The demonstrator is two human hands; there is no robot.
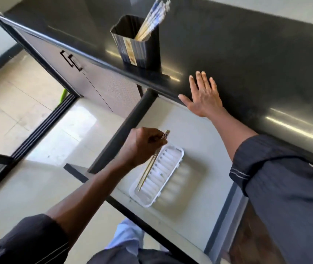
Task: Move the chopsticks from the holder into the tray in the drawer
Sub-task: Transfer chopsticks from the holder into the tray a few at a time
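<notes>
Fingers pinch chopsticks angled over tray

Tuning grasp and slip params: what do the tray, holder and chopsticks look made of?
Tray: white moulded plastic by the look, ribbed floor, slightly glossy.
Holder: dark, fluted walls with a sheen; plastic or metal, can't tell.
Chopsticks in the left hand: pale tan, matte, likely bamboo or wood.

A home kitchen: dark countertop, cabinet doors, chopstick holder, open drawer.
</notes>
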